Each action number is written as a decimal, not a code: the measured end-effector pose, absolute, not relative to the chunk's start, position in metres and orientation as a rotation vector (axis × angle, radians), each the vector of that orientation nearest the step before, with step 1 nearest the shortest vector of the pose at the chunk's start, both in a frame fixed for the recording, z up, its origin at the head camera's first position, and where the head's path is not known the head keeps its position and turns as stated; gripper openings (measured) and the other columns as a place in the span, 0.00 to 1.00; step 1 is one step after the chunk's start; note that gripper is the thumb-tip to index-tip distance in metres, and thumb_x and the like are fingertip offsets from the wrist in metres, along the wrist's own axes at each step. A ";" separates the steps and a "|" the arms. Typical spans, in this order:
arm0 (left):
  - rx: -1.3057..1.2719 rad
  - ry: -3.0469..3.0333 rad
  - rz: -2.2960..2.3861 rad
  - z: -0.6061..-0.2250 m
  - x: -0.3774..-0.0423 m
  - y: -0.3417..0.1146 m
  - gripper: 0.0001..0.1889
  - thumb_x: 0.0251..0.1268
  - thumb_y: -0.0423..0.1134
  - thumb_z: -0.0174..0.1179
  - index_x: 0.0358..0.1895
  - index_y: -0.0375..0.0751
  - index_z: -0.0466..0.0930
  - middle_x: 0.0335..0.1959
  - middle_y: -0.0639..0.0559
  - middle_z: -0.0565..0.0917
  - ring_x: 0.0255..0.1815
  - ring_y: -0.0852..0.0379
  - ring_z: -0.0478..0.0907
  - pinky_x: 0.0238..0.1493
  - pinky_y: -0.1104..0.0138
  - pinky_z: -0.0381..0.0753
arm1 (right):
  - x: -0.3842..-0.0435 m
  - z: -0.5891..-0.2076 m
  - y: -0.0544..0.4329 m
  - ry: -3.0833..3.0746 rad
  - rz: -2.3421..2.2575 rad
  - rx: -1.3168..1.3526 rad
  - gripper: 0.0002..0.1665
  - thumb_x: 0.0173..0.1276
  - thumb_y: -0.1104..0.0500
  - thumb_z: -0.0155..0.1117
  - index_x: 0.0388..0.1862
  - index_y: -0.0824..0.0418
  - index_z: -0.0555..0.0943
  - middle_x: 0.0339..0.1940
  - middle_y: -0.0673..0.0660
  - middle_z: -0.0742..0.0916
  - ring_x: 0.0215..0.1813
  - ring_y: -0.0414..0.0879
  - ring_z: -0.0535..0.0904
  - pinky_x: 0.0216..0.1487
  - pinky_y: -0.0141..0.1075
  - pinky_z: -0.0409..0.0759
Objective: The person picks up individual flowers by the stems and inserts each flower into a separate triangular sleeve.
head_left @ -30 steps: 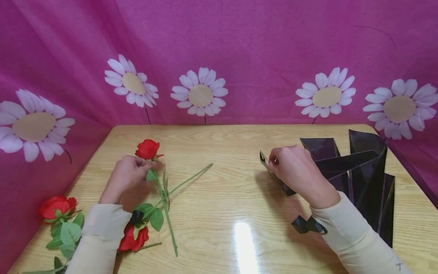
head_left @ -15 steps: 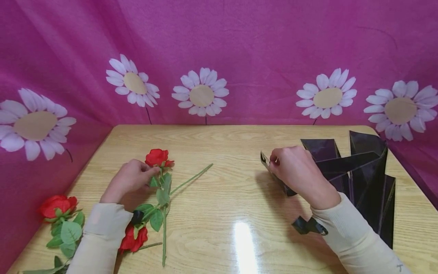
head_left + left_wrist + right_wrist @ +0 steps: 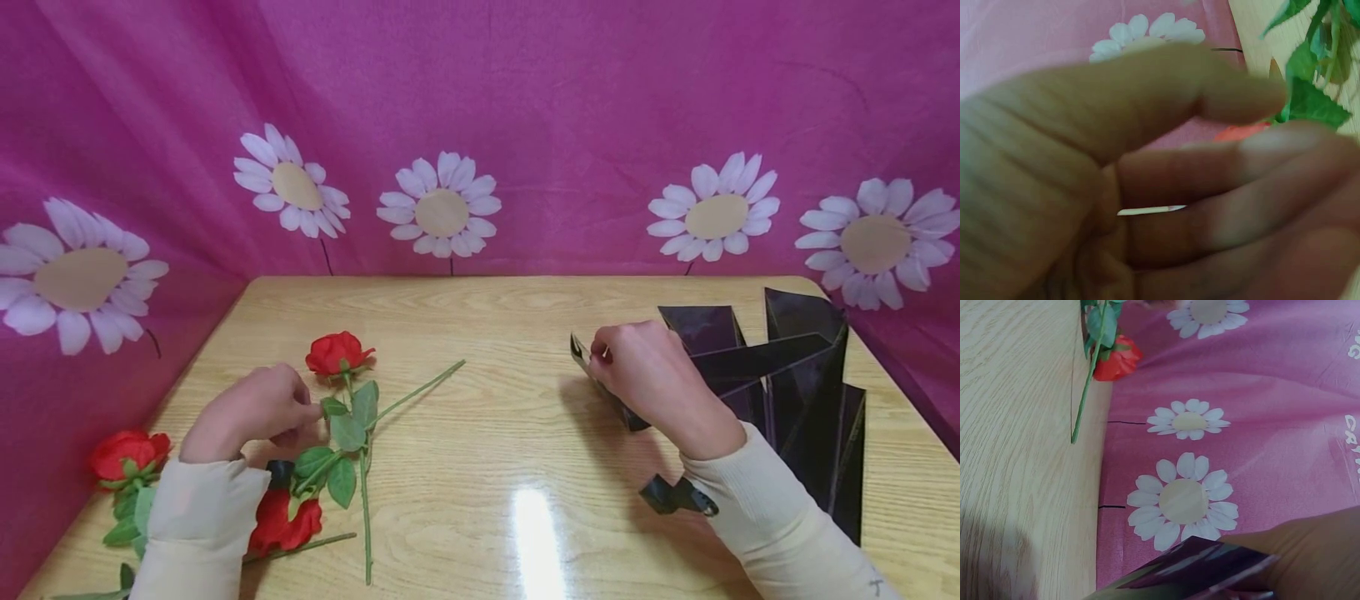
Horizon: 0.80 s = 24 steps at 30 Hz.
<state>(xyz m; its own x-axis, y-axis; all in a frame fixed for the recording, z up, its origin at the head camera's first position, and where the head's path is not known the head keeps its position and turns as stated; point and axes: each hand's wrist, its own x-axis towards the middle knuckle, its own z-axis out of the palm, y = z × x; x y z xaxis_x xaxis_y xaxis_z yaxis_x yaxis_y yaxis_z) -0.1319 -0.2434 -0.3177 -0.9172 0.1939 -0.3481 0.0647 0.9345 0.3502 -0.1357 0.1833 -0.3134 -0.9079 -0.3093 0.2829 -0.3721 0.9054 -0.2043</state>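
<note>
My left hand (image 3: 251, 412) hovers low at the left with loosely bent fingers, just beside the leaves of a red artificial rose (image 3: 336, 354). In the left wrist view, a gap shows between thumb (image 3: 1235, 94) and fingers, with nothing gripped in it. That rose lies across the stem of a second red rose (image 3: 285, 521), partly hidden by the left sleeve. My right hand (image 3: 648, 367) pinches the near-left edge of dark, glossy wrapping paper (image 3: 806, 400), folded in pleats at the right. The paper's edge (image 3: 1191, 562) also shows in the right wrist view.
A third red rose (image 3: 129, 454) lies at the table's left edge, its stem partly behind the left sleeve. The wooden table (image 3: 487, 433) backs onto a purple cloth (image 3: 562, 100) printed with white daisies. Black straps (image 3: 675, 493) sit at the wrists.
The upper rose has come to lie flat, its stem turned more upright in view. My left hand has let go of it and drawn back left and nearer. The right hand stays put.
</note>
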 end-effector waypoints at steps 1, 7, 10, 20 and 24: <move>0.209 2.678 0.473 -0.318 -0.131 -0.242 0.15 0.65 0.36 0.61 0.18 0.41 0.80 0.14 0.55 0.78 0.19 0.60 0.74 0.27 0.67 0.75 | -0.136 -0.314 0.184 -2.825 0.374 0.512 0.04 0.62 0.64 0.71 0.29 0.61 0.89 0.21 0.51 0.87 0.24 0.43 0.77 0.28 0.44 0.78; 0.251 2.602 0.445 -0.321 -0.131 -0.232 0.08 0.58 0.35 0.63 0.21 0.41 0.83 0.13 0.58 0.69 0.17 0.60 0.67 0.25 0.68 0.70 | -0.135 -0.314 0.185 -2.828 0.377 0.503 0.03 0.62 0.64 0.71 0.29 0.62 0.89 0.21 0.51 0.87 0.24 0.44 0.77 0.28 0.44 0.79; 0.219 2.582 0.420 -0.324 -0.131 -0.227 0.07 0.56 0.37 0.70 0.24 0.41 0.85 0.14 0.58 0.71 0.18 0.60 0.69 0.24 0.68 0.72 | -0.135 -0.314 0.185 -2.827 0.384 0.503 0.03 0.62 0.63 0.71 0.29 0.62 0.89 0.22 0.51 0.87 0.24 0.44 0.77 0.28 0.43 0.79; 0.281 2.591 0.274 -0.331 -0.132 -0.220 0.08 0.51 0.37 0.75 0.24 0.42 0.84 0.21 0.56 0.78 0.23 0.58 0.72 0.26 0.68 0.72 | -0.134 -0.313 0.186 -2.824 0.392 0.506 0.04 0.63 0.63 0.71 0.29 0.62 0.89 0.22 0.51 0.87 0.24 0.43 0.77 0.28 0.43 0.79; 0.316 2.608 0.259 -0.330 -0.130 -0.221 0.08 0.52 0.35 0.73 0.23 0.44 0.81 0.19 0.56 0.73 0.22 0.59 0.69 0.25 0.69 0.69 | -0.135 -0.313 0.187 -2.810 0.384 0.514 0.04 0.63 0.64 0.70 0.28 0.61 0.88 0.21 0.51 0.86 0.24 0.43 0.77 0.28 0.44 0.79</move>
